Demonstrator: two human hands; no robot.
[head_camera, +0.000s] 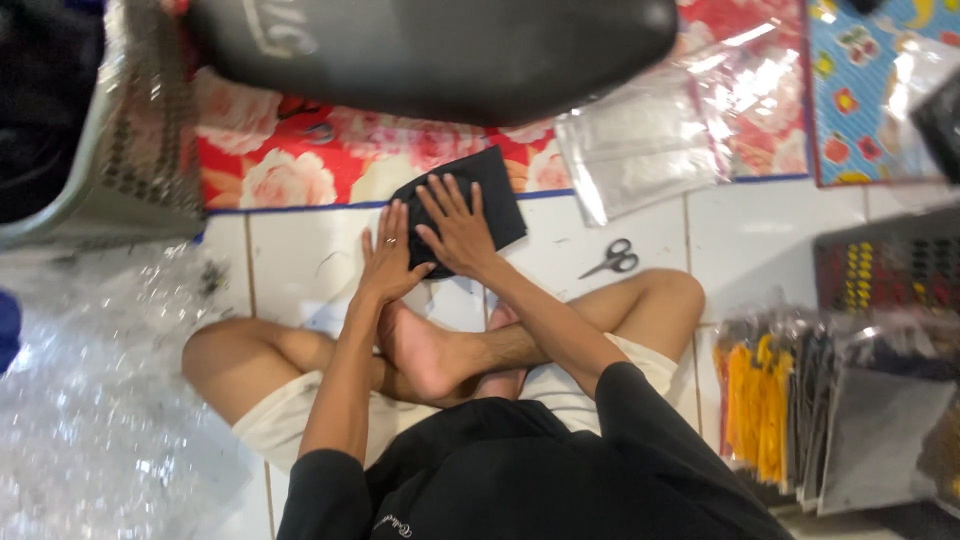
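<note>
Black folded cloth (470, 205) flat beneath spread fingers (440, 195) of both hands.

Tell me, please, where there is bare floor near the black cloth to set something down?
Bare white tile lies left of the black cloth, below the floral mat. More lies around the scissors, up to the clear bags. Both hands press the cloth; the right side is crowded with packets.

The right hand (456, 228) covers the middle of the black cloth (487, 195), and the left hand (390, 255) hides its near-left edge. The big black object (430, 50) runs off the top edge. The packets (840, 410) at right are cut off and too blurred to identify
</note>
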